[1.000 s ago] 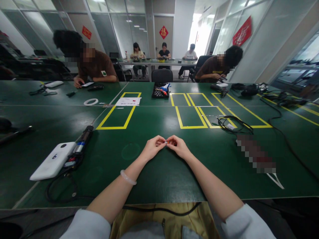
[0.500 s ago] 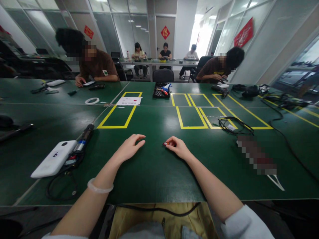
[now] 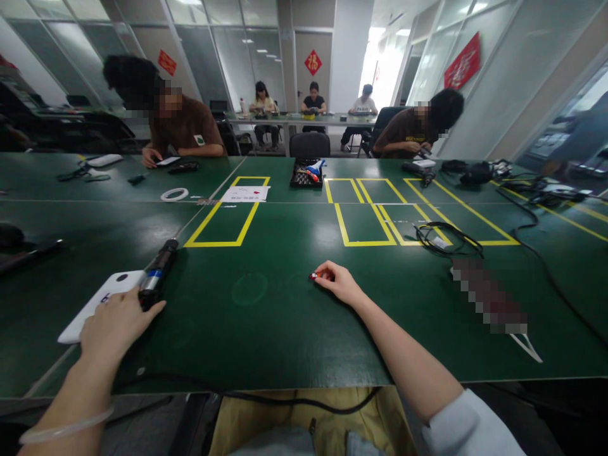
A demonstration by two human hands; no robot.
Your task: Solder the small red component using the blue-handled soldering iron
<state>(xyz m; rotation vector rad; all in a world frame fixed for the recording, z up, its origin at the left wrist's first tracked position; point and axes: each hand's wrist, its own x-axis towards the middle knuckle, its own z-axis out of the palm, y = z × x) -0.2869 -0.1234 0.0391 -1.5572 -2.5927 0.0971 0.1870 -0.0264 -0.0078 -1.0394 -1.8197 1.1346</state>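
Observation:
At the left, my left hand (image 3: 116, 320) lies over a black cylindrical tool with a blue band (image 3: 160, 269), which looks like an electric screwdriver. Its thumb sticks out to the right, apart from the fingers, which reach the tool's near part; whether they grip it cannot be made out. Under and beside that hand is a white power bank-like slab (image 3: 97, 304) marked with a digit. Near the middle of the table, my right hand (image 3: 338, 282) pinches a small red and orange piece (image 3: 313, 276) between thumb and fingertips, most of it hidden by them.
Yellow tape outlines (image 3: 213, 244) mark the green table. A black tray (image 3: 304, 174) with tools stands at the back, near a white paper (image 3: 246, 193). A coiled black cable (image 3: 441, 237) lies at the right. Two people sit across the table.
My left hand has moved left and toward me, from the table's middle onto the black tool. My right hand stays in place, pinching the small piece.

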